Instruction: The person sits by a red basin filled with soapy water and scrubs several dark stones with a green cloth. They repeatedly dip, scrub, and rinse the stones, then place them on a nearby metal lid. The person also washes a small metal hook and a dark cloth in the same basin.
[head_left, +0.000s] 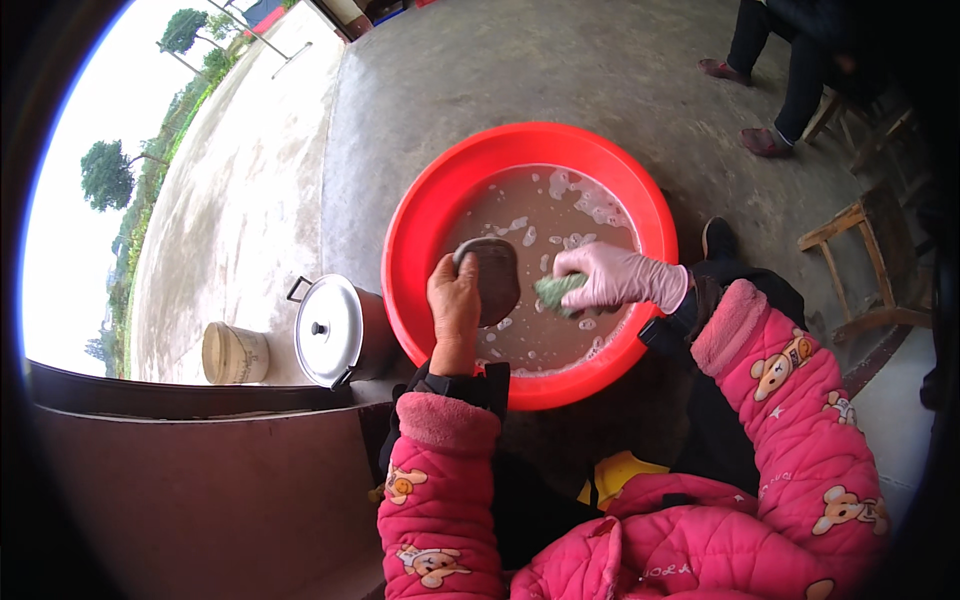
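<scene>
A large red plastic basin (420, 232) stands on the floor before me, holding murky brown water (480, 214) with patches of suds. My bare left hand (454, 306) grips a dark brown, rounded object (496, 281) with a grey rim, perhaps a shoe, thumb on its upper face. It is tilted above the water on the basin's left side. In a pale pink glove, my right hand (611, 276) holds a green scrubbing cloth or pad (556, 292) over the water. A gap separates the pad from the brown object. The fingers beneath the pad are partly hidden.
Left of the basin are a lidded metal pot (326, 330) and a pale plastic bucket (236, 352). A low brown wall (210, 487) runs at lower left. Wooden stools (862, 255) stand at right, where a seated person's legs (799, 97) show. Concrete floor (487, 67) extends beyond.
</scene>
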